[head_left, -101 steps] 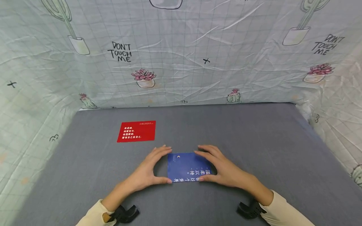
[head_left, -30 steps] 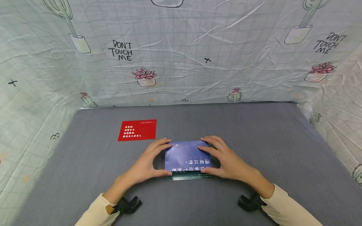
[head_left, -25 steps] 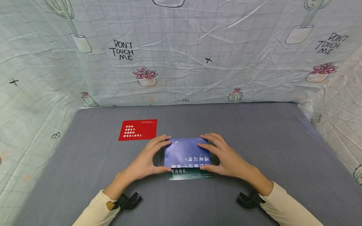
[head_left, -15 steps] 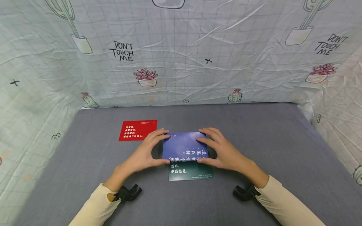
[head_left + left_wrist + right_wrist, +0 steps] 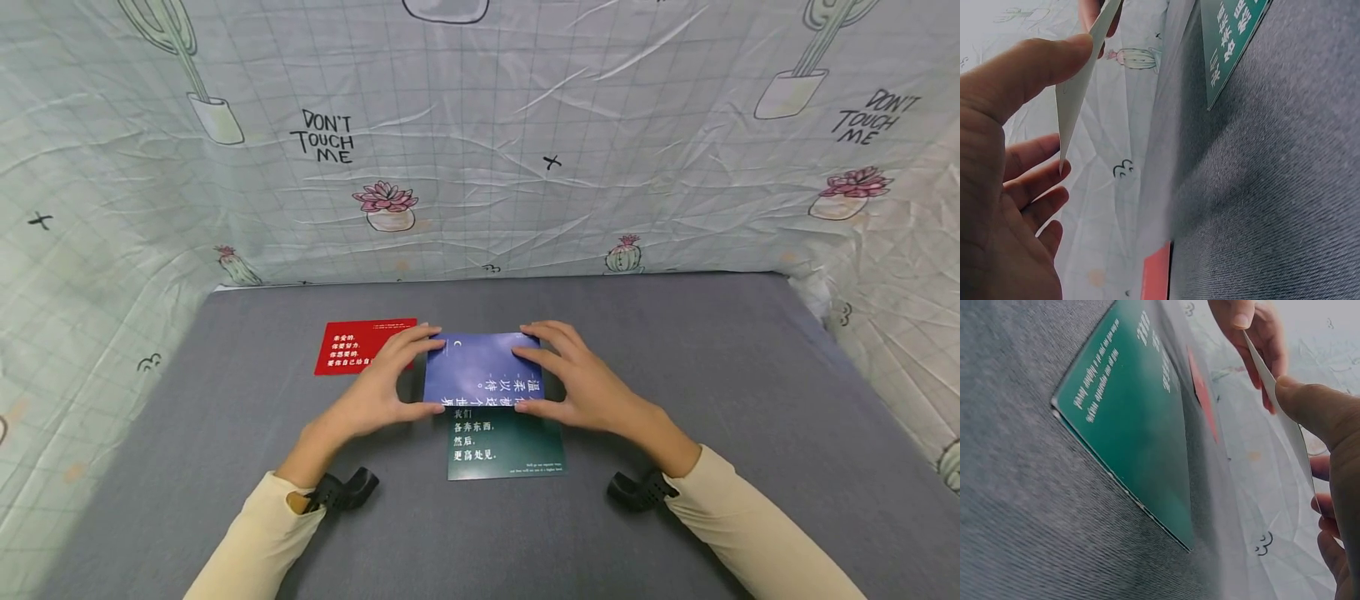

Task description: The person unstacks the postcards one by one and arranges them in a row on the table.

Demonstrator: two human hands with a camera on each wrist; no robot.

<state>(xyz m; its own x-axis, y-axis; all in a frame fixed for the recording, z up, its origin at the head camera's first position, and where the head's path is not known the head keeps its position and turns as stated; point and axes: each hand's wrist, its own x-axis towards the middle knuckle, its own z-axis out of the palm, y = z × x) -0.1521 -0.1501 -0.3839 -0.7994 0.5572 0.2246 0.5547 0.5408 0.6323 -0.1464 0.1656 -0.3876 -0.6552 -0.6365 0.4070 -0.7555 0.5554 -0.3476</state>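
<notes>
A blue card [image 5: 480,367] with white lettering and a small moon is held between both hands, lifted off the table. My left hand [image 5: 378,383] pinches its left end, thumb on the near edge and fingers on the far edge. My right hand [image 5: 588,383] grips the right end the same way. In the left wrist view the card's pale underside [image 5: 1075,94] shows, slightly bowed. Below and nearer lies a green card [image 5: 506,450] with white lettering, its far part hidden by the blue one. The right wrist view shows more than one layer at the green card's edge [image 5: 1129,490].
A red card [image 5: 352,346] with white lettering lies at the back left, partly covered by my left fingers in the head view. The grey tabletop [image 5: 712,358] is bounded at the back and sides by a printed cloth [image 5: 480,192].
Both hands have lifted the blue card and carried it away from me and slightly left, uncovering the green card beneath. The red card has stayed put.
</notes>
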